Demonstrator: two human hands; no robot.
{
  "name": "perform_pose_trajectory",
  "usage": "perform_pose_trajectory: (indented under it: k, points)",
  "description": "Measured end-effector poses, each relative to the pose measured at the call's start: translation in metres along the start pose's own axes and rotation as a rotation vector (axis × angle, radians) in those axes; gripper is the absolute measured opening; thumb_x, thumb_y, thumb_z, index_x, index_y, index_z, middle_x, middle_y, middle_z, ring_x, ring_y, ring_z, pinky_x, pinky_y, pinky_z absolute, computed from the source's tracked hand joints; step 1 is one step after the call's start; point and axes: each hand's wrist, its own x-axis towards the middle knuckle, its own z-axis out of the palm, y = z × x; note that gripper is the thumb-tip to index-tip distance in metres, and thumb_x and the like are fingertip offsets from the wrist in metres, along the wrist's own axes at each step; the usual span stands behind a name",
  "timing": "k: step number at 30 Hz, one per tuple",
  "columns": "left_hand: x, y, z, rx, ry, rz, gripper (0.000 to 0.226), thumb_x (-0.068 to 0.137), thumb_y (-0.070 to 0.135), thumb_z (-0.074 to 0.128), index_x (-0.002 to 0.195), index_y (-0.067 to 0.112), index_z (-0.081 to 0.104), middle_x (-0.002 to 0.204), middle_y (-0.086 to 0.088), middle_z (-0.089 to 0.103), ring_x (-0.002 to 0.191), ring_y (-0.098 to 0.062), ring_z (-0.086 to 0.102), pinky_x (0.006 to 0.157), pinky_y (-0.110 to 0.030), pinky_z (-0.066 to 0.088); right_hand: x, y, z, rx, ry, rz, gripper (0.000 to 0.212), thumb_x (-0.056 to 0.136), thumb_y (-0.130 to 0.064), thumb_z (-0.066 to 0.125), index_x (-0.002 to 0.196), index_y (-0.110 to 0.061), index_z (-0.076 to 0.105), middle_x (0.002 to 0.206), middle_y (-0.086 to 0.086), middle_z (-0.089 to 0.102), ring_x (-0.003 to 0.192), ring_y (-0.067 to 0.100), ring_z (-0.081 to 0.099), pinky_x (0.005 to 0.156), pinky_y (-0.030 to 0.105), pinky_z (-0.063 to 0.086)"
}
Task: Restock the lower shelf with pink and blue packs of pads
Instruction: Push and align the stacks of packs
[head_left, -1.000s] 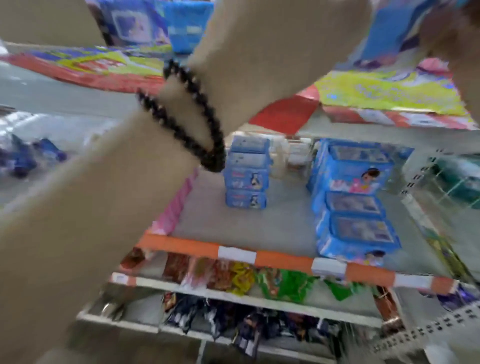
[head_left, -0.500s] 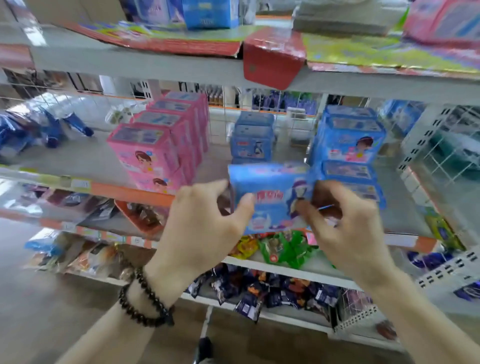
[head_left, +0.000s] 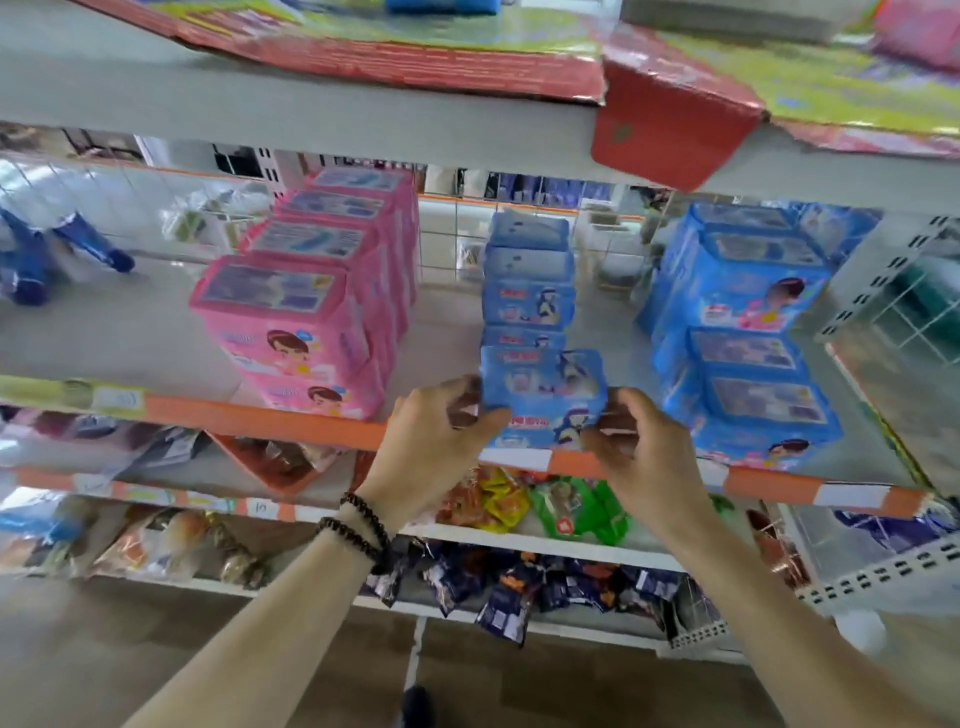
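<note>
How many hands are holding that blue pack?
2. The left hand grips the blue pack on its left edge, and the right hand grips its right edge, at the shelf's front.

Both my hands are on a small blue plastic pack of pads (head_left: 543, 400) at the front edge of the grey metal shelf with the orange price strip (head_left: 270, 418). My left hand (head_left: 441, 436) pinches the pack's left side, thumb in front; my right hand (head_left: 636, 441) pinches its right side. The pack stands upright, just in front of a row of matching small blue packs (head_left: 527, 291) running toward the back. Left of the row: stacked pink packs of pads (head_left: 311, 322), 2 layers high. Right: larger blue packs (head_left: 743, 332), also stacked. A black bead bracelet (head_left: 358, 530) circles my left wrist. Below, the shelves carry green, yellow and dark snack bags (head_left: 571, 509).
</note>
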Motion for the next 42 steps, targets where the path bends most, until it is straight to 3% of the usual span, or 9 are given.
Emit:
perform_pose_trajectory:
  k: [4, 9, 14, 18, 23, 25, 29, 36, 42]
  points:
    - [0.025, -0.026, -0.002, -0.179, -0.074, 0.001, 0.020, 0.091, 0.035, 0.072, 0.108, 0.025, 0.074, 0.101, 0.022, 0.076, 0.099, 0.004, 0.069, 0.088, -0.022, 0.056, 0.007, 0.011, 0.031, 0.018, -0.008, 0.059, 0.024, 0.085, -0.007, 0.076, 0.106, -0.009, 0.065, 0.090, -0.009, 0.068, 0.083, -0.005, 0.065, 0.074, 0.011, 0.055]
    - [0.050, -0.062, 0.009, -0.208, -0.036, -0.043, 0.010, 0.097, 0.023, 0.065, 0.101, 0.030, 0.069, 0.099, 0.023, 0.074, 0.097, 0.009, 0.067, 0.086, -0.022, 0.056, 0.012, 0.005, 0.043, 0.251, -0.064, 0.238, 0.029, 0.087, -0.044, 0.065, 0.104, -0.020, 0.063, 0.099, -0.015, 0.070, 0.089, -0.010, 0.066, 0.073, 0.009, 0.050]
    - [0.066, -0.081, 0.024, -0.233, -0.063, -0.068, 0.025, 0.091, 0.008, 0.071, 0.108, 0.025, 0.064, 0.110, 0.016, 0.071, 0.104, 0.006, 0.066, 0.089, -0.018, 0.056, 0.029, 0.034, 0.059, 0.148, 0.047, 0.227, 0.010, 0.094, -0.025, 0.066, 0.087, -0.018, 0.065, 0.089, -0.004, 0.073, 0.087, 0.003, 0.069, 0.078, 0.020, 0.052]
    - [0.086, -0.097, 0.035, -0.170, -0.102, -0.092, 0.026, 0.087, 0.003, 0.073, 0.100, 0.023, 0.063, 0.115, 0.014, 0.068, 0.100, 0.003, 0.067, 0.090, -0.021, 0.057, 0.043, 0.065, 0.074, 0.044, -0.030, 0.207, 0.007, 0.091, -0.011, 0.070, 0.087, -0.006, 0.070, 0.089, 0.004, 0.071, 0.080, 0.001, 0.066, 0.067, 0.008, 0.045]
    - [0.098, -0.108, 0.046, -0.121, -0.061, -0.108, 0.034, 0.086, 0.004, 0.075, 0.112, 0.020, 0.061, 0.114, 0.001, 0.070, 0.105, -0.010, 0.069, 0.093, -0.028, 0.058, 0.058, 0.085, 0.083, -0.047, -0.031, 0.149, 0.025, 0.089, -0.032, 0.068, 0.090, -0.010, 0.078, 0.095, 0.008, 0.074, 0.085, 0.022, 0.068, 0.077, 0.043, 0.055]
    - [0.102, -0.109, 0.047, -0.115, -0.030, -0.106, 0.031, 0.088, 0.004, 0.073, 0.111, 0.021, 0.060, 0.113, 0.003, 0.069, 0.104, -0.004, 0.067, 0.088, -0.017, 0.056, 0.065, 0.086, 0.084, -0.069, -0.029, 0.108, 0.039, 0.087, -0.045, 0.061, 0.093, -0.010, 0.078, 0.098, 0.007, 0.075, 0.087, 0.022, 0.068, 0.078, 0.045, 0.056]
    - [0.103, -0.111, 0.049, -0.081, 0.002, -0.114, 0.030, 0.088, 0.007, 0.072, 0.108, 0.026, 0.062, 0.100, 0.018, 0.068, 0.090, 0.018, 0.061, 0.078, -0.002, 0.048, 0.069, 0.088, 0.086, -0.074, -0.038, 0.120, 0.031, 0.088, -0.039, 0.066, 0.098, -0.012, 0.077, 0.103, 0.004, 0.075, 0.093, 0.021, 0.067, 0.083, 0.044, 0.055]
    - [0.105, -0.117, 0.050, -0.055, 0.000, -0.125, 0.026, 0.086, 0.012, 0.074, 0.107, 0.023, 0.065, 0.104, 0.008, 0.071, 0.096, 0.000, 0.067, 0.080, -0.009, 0.051, 0.067, 0.088, 0.087, -0.083, -0.016, 0.067, 0.017, 0.091, -0.022, 0.071, 0.099, -0.007, 0.076, 0.103, 0.004, 0.074, 0.091, 0.018, 0.065, 0.083, 0.039, 0.055]
    - [0.106, -0.120, 0.049, -0.048, -0.022, -0.132, 0.033, 0.085, 0.016, 0.076, 0.116, 0.016, 0.065, 0.112, 0.005, 0.070, 0.101, -0.004, 0.066, 0.091, -0.025, 0.057, 0.064, 0.094, 0.093, -0.233, 0.013, 0.047, 0.027, 0.091, -0.031, 0.066, 0.104, -0.008, 0.074, 0.111, 0.006, 0.072, 0.106, 0.028, 0.062, 0.091, 0.053, 0.050]
